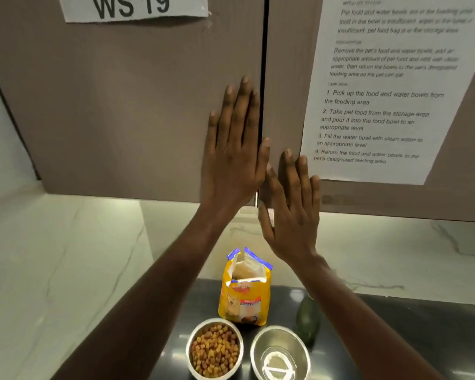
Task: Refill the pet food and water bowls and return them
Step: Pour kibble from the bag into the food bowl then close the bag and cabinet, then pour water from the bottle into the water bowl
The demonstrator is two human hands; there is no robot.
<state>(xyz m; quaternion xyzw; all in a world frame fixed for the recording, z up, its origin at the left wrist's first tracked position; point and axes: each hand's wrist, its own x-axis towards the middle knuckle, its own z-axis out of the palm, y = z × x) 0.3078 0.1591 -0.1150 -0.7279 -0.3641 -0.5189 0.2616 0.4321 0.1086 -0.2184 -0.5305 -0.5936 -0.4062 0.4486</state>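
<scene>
Steel food bowl [215, 349] heaped with brown kibble sits on the dark table [412, 338] below both hands, beside a shiny water bowl [280, 352]. An open yellow food bag [244, 292] stands behind them. Left hand [235, 157] and right hand [292, 212] press flat, fingers spread, holding nothing, against cupboard doors [137, 111].

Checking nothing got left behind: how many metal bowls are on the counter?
2. The kibble-filled bowl sits front left of the food bag; the second bowl is beside it, right. Others may be outside the frame.
</scene>
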